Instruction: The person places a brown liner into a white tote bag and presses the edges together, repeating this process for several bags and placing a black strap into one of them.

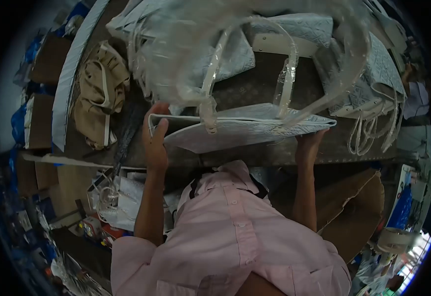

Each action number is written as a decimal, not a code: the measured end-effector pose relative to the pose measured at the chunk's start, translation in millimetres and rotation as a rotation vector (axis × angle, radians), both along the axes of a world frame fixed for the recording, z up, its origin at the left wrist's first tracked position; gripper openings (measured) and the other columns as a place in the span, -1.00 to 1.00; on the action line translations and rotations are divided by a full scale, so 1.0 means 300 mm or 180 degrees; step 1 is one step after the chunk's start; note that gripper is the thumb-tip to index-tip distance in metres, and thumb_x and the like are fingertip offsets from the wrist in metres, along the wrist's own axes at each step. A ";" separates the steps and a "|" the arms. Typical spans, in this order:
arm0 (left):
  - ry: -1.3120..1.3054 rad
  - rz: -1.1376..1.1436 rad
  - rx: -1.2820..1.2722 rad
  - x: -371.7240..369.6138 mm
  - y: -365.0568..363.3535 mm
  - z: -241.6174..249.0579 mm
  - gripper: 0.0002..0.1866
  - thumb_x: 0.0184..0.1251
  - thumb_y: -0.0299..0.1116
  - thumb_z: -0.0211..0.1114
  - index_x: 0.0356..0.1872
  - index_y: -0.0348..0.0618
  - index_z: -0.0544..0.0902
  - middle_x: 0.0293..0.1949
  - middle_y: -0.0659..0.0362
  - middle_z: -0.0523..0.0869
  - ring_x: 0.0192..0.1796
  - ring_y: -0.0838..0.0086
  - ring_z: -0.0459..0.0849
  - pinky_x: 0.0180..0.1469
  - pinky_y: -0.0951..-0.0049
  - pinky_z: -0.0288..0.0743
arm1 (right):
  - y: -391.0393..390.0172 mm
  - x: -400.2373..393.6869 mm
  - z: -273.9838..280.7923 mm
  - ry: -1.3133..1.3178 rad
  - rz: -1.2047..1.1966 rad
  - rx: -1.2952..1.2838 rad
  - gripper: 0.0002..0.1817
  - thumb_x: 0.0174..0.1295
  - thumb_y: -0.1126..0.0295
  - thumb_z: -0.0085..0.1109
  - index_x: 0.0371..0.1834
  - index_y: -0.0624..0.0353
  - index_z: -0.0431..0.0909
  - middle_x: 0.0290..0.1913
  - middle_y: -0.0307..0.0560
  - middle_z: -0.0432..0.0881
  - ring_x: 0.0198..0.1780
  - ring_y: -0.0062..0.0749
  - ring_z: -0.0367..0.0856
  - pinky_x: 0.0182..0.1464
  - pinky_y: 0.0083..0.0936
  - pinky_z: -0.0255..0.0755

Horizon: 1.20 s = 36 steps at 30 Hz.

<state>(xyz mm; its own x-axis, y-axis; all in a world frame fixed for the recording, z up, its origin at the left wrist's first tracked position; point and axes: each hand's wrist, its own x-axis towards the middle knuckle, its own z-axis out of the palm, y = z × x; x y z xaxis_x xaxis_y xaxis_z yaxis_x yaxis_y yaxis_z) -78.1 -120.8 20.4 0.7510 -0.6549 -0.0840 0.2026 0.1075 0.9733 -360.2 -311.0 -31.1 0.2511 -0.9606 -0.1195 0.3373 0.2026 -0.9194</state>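
Note:
A white handbag (pixel 215 140) with an embossed pattern is held across in front of my chest, above the dark worktable (pixel 255 89). My left hand (pixel 155 140) grips its left end, thumb on the near face and fingers around the far side. At the bag's right end, my right hand (pixel 310 143) holds the lower corner; most of its fingers are hidden behind the bag. Two upright handles (pixel 287 81) in clear plastic wrap rise from the bag's top edge, which shows a narrow gap on the left.
More white patterned bags (pixel 294 29) lie at the back, and others (pixel 376 74) at the right. Blurred clear plastic (pixel 176 59) arches over the table. Crumpled tan cloth (pixel 102 93) lies left. Brown sheet material (pixel 353 207) hangs at lower right; white bags (pixel 126 197) sit below left.

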 end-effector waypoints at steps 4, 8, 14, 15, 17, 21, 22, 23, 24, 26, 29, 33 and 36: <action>-0.0864 -0.0319 0.0745 0.031 0.098 -0.014 -0.45 0.04 -0.47 0.12 0.17 -0.34 0.38 0.01 0.03 0.54 0.10 0.38 0.47 0.16 0.42 0.29 | 0.055 0.111 0.025 0.0723 -0.0027 -0.0984 -0.36 0.30 -0.03 -0.21 0.33 0.16 0.20 0.31 0.01 0.27 0.33 -0.19 0.23 0.34 -0.22 0.08; -0.1633 -0.2058 0.2465 0.159 0.138 0.130 -0.64 0.03 -0.47 0.16 -0.06 -0.28 0.54 -0.25 0.02 0.65 -0.11 0.31 0.62 -0.02 0.36 0.43 | 0.106 0.153 0.098 0.1498 -0.0372 -0.2137 -0.43 0.28 0.19 0.00 0.30 0.24 0.24 0.29 0.10 0.29 0.30 -0.15 0.27 0.32 -0.24 0.13; -0.4064 -0.3633 0.2234 0.135 -0.063 0.171 -0.78 0.02 -0.53 0.21 -0.25 -0.29 0.59 -0.31 -0.10 0.64 -0.24 -0.01 0.61 -0.19 0.21 0.47 | 0.326 0.327 0.238 0.1347 0.1059 -0.4187 -0.67 0.06 0.51 0.21 -0.07 0.35 0.52 -0.04 0.07 0.54 0.08 -0.06 0.47 0.18 -0.08 0.31; -0.3750 -0.3759 0.1736 0.141 -0.081 0.148 -0.78 0.04 -0.51 0.20 -0.24 -0.30 0.58 -0.33 -0.10 0.64 -0.25 -0.01 0.61 -0.19 0.21 0.47 | 0.342 0.385 0.224 0.1614 0.1082 -0.4555 -0.65 0.00 0.49 0.20 -0.09 0.34 0.53 -0.05 0.06 0.53 0.06 -0.05 0.47 0.18 -0.08 0.31; -0.3465 -0.3924 0.1216 0.163 -0.088 0.095 -0.78 0.06 -0.48 0.19 -0.24 -0.31 0.58 -0.35 -0.11 0.64 -0.27 -0.01 0.62 -0.20 0.21 0.46 | 0.364 0.450 0.199 0.1937 0.1037 -0.4908 -0.63 -0.06 0.48 0.20 -0.11 0.33 0.53 -0.06 0.05 0.53 0.05 -0.05 0.48 0.19 -0.09 0.31; -0.2903 -0.3637 0.1329 0.170 -0.062 0.053 -0.81 0.18 -0.41 0.17 -0.29 -0.34 0.58 -0.46 -0.12 0.60 -0.41 0.07 0.56 -0.29 0.27 0.42 | 0.389 0.467 0.202 0.2378 0.1098 -0.5272 -0.65 -0.07 0.41 0.15 -0.17 0.30 0.54 -0.14 0.02 0.53 -0.05 -0.09 0.51 0.15 -0.18 0.34; -0.2812 -0.3504 0.1521 0.169 -0.069 0.066 -0.81 0.22 -0.38 0.17 -0.30 -0.35 0.58 -0.50 -0.12 0.58 -0.47 0.13 0.53 -0.32 0.30 0.40 | 0.393 0.454 0.207 0.2361 0.1184 -0.5358 -0.66 -0.05 0.40 0.14 -0.18 0.31 0.53 -0.21 0.00 0.53 -0.12 -0.13 0.52 0.10 -0.21 0.37; -0.2786 -0.3577 0.1444 0.168 -0.073 0.073 -0.81 0.22 -0.38 0.17 -0.30 -0.35 0.58 -0.50 -0.12 0.58 -0.47 0.13 0.53 -0.32 0.30 0.40 | 0.405 0.421 0.210 0.2473 0.1183 -0.5331 -0.66 -0.05 0.40 0.14 -0.18 0.31 0.53 -0.21 0.00 0.53 -0.12 -0.13 0.52 0.10 -0.21 0.37; -0.2696 -0.3411 0.1573 0.173 -0.081 0.082 -0.79 0.23 -0.36 0.16 -0.30 -0.35 0.58 -0.47 -0.16 0.58 -0.40 0.06 0.56 -0.30 0.25 0.39 | 0.421 0.381 0.218 0.2551 0.1534 -0.5290 -0.68 -0.02 0.40 0.15 -0.19 0.32 0.53 -0.29 -0.04 0.50 -0.20 -0.19 0.50 0.04 -0.26 0.38; -0.2599 -0.3254 0.1629 0.175 -0.102 0.095 -0.77 0.24 -0.34 0.15 -0.29 -0.36 0.58 -0.43 -0.20 0.59 -0.33 -0.02 0.59 -0.28 0.20 0.38 | 0.454 0.343 0.238 0.2695 0.1886 -0.5255 -0.70 0.00 0.41 0.16 -0.19 0.33 0.52 -0.37 -0.09 0.47 -0.28 -0.25 0.48 -0.02 -0.32 0.39; -0.2697 -0.3130 0.1870 0.179 -0.107 0.095 -0.76 0.24 -0.33 0.16 -0.31 -0.36 0.59 -0.44 -0.20 0.59 -0.32 -0.05 0.59 -0.27 0.18 0.38 | 0.508 0.336 0.260 0.3017 0.2184 -0.5253 -0.73 0.06 0.45 0.18 -0.17 0.37 0.53 -0.47 -0.16 0.38 -0.42 -0.37 0.38 -0.17 -0.43 0.40; -0.3176 -0.3286 0.1771 0.211 -0.093 0.101 -0.76 0.23 -0.37 0.15 -0.17 -0.32 0.56 -0.39 -0.20 0.60 -0.27 -0.08 0.59 -0.23 0.09 0.39 | 0.469 0.339 0.256 0.2196 0.1120 -0.4655 -0.65 0.06 0.43 0.27 -0.08 0.36 0.55 -0.30 0.00 0.52 -0.24 -0.26 0.54 -0.12 -0.40 0.47; -0.3688 -0.3132 0.1388 0.182 -0.100 0.102 -0.72 0.22 -0.39 0.14 -0.08 -0.32 0.52 -0.39 -0.22 0.61 -0.24 -0.08 0.59 -0.20 0.04 0.40 | 0.368 0.258 0.309 0.2471 0.0291 -0.4027 -0.52 -0.01 0.34 0.36 0.00 0.29 0.52 -0.05 0.11 0.55 0.05 -0.04 0.53 0.05 -0.30 0.45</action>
